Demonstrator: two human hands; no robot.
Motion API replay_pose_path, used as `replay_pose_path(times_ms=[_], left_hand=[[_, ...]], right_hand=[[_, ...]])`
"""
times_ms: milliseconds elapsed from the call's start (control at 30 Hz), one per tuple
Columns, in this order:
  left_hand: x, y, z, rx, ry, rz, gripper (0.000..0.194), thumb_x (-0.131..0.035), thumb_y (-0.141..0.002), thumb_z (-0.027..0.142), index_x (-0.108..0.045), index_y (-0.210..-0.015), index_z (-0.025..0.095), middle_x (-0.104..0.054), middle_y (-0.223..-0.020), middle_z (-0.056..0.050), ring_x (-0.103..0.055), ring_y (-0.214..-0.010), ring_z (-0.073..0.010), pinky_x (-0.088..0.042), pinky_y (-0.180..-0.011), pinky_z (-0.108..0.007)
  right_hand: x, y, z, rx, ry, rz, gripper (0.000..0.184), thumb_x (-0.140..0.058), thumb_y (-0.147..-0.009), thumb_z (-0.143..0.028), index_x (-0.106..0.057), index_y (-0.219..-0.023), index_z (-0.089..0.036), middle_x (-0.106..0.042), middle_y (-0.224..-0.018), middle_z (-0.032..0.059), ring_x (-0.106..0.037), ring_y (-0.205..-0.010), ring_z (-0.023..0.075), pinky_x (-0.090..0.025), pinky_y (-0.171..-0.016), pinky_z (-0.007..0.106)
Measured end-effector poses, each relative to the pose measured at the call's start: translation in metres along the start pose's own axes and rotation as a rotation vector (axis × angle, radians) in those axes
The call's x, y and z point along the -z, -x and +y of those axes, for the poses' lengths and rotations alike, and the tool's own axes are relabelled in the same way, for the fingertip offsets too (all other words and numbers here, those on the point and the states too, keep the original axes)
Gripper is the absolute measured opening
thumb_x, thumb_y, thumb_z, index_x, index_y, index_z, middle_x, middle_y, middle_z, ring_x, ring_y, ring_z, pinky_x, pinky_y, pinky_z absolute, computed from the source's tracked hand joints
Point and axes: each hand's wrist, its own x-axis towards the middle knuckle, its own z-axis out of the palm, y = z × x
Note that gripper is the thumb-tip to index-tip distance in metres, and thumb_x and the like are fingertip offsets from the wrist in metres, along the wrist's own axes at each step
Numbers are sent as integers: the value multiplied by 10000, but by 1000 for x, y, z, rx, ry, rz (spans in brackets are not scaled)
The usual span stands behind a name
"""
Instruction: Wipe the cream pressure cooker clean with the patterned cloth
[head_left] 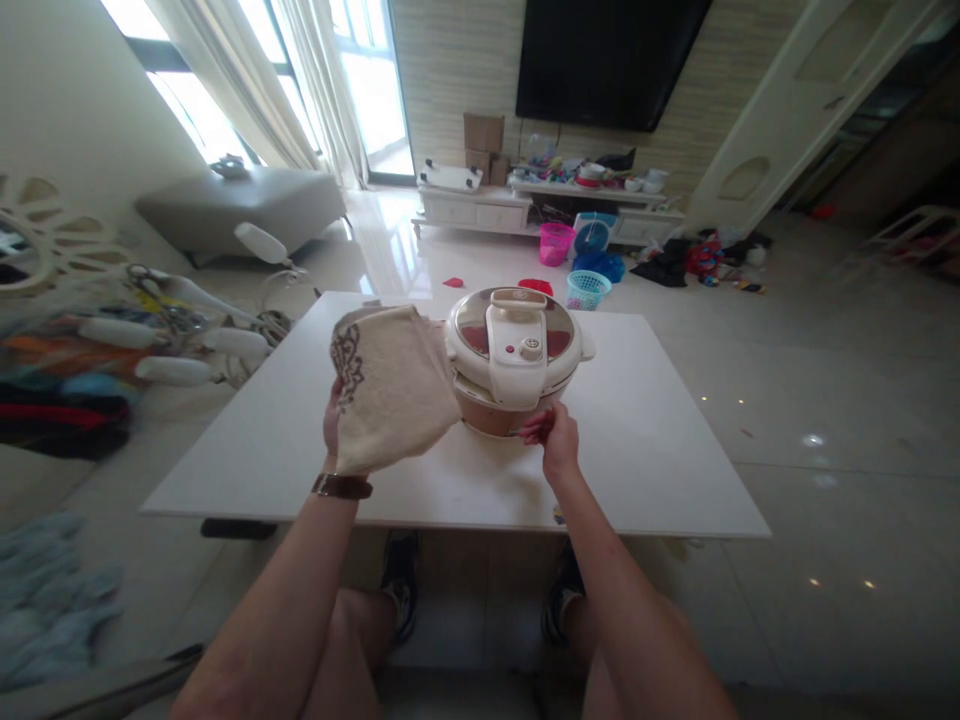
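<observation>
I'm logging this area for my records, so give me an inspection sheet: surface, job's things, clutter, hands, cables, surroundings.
Surface: white table.
Job's things: beige cloth with dark pattern; cooker, lid on.
Clutter: pink basket and light-blue basket on floor.
Hands: left hand holds cloth; right hand before cooker, contact unclear.
Cables: thin dark lines below television, possibly cords.
Surroundings: grey bench, curtains.

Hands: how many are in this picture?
2: the left hand, partly hidden behind the beige cloth it holds, and the right hand, in front of the cooker.
</observation>
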Motion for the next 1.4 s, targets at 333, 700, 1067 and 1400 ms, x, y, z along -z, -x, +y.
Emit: replay_pose_path(times_ms=[333, 700, 1067, 1400], left_hand=[[-30, 15, -60, 188, -309, -59, 363, -592, -922, 303, -752, -1209, 148, -826, -1056, -147, -753, -1161, -380, -580, -1049, -567], [-34, 14, -76, 413, -404, -515, 422, -667, -836, 522, -800, -1035, 175, -781, -1009, -153, -727, -1020, -337, -562, -885, -453], [-42, -12, -112, 273, -820, -387, 568, -669, -824, 695, -784, -654, 165, -680, -634, -96, -596, -632, -179, -519, -733, -330], [-50, -13, -117, 137, -723, -245, 426, -825, -766, 562, -782, -709, 142, -716, -651, -94, -627, -586, -158, -467, -614, -275]], right_hand=[[-5, 40, -3, -220, -189, -675, 636, -972, -507, -542, -764, -1014, -219, -831, -971, 73, -772, -1000, 289, -619, -911, 429], [42, 35, -51, 17, -165, -263, 445, -845, -583, -475, -763, -919, -195, -818, -914, 121, -772, -1037, 390, -642, -906, 564], [35, 31, -91, 749, 654, 198, 452, -689, -858, -355, -734, -1283, -210, -788, -1204, 157, -697, -1238, 353, -542, -1090, 499], [-3, -36, -136, 785, 1228, 71, 566, -639, -792, -163, -749, -1323, -326, -759, -1298, 89, -705, -1152, 357, -532, -1065, 485]])
